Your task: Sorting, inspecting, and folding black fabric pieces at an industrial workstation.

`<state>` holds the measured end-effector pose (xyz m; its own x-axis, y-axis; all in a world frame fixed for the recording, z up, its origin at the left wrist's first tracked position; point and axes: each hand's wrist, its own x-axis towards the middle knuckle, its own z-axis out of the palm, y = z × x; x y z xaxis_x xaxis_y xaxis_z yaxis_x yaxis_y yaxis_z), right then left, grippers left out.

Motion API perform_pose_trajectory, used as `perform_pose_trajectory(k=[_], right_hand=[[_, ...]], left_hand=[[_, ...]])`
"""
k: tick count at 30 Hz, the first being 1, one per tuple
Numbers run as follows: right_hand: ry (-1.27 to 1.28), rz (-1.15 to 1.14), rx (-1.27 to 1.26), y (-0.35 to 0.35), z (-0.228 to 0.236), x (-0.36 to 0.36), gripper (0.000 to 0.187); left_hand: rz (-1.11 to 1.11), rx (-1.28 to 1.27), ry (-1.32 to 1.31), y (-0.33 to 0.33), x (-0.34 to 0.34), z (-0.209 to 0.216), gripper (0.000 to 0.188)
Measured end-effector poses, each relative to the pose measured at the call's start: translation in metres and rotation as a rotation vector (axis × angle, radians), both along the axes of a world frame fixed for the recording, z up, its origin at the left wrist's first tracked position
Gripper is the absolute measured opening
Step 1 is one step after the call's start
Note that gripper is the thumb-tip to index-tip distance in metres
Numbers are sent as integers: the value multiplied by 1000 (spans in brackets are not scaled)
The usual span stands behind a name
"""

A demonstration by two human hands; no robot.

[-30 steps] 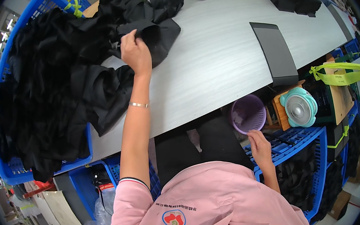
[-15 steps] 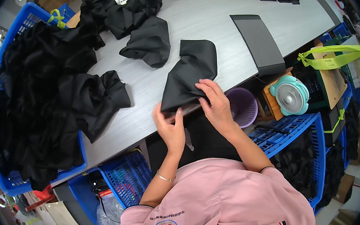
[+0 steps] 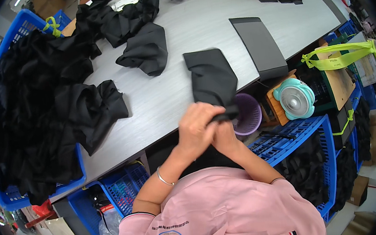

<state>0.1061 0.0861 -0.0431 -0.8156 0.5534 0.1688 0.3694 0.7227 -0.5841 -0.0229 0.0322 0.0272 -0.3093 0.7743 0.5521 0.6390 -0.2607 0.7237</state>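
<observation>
A black fabric piece (image 3: pixel 212 76) lies partly on the grey table, its near end lifted off the front edge and bunched at my hands. My left hand (image 3: pixel 197 128) is closed on that near end, fingers pointing right across it. Just beside and partly beneath it, my right hand (image 3: pixel 225 137) grips the same end; most of its fingers are hidden behind the left hand and the cloth. Another crumpled black fabric piece (image 3: pixel 144 51) rests farther up the table to the left.
A blue basket (image 3: pixel 82 163) heaped with black fabric (image 3: pixel 45 109) stands at the left. A flat dark grey panel (image 3: pixel 261 48) lies right of the hands. Below the table edge are a purple bin (image 3: pixel 248 113), a teal fan (image 3: pixel 295 99) and a blue crate (image 3: pixel 330 162).
The fabric's far end has swung right and its near end is now bunched up. My left hand has moved right and over, meeting the right hand; both have closed on the cloth.
</observation>
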Motion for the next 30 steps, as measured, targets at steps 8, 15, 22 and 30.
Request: perform_pose_trajectory(k=[8, 15, 22, 30], right_hand=[[1130, -599, -1081, 102, 20, -98, 32], [1200, 128, -1732, 117, -18, -47, 44], [819, -212, -710, 54, 1, -63, 9], [444, -300, -804, 15, 10, -59, 19]], left_hand=[[-463, -578, -495, -40, 60, 9, 29], [-759, -299, -755, -38, 64, -15, 12], [-21, -114, -894, 15, 8, -33, 17], [226, -43, -675, 102, -74, -71, 31]])
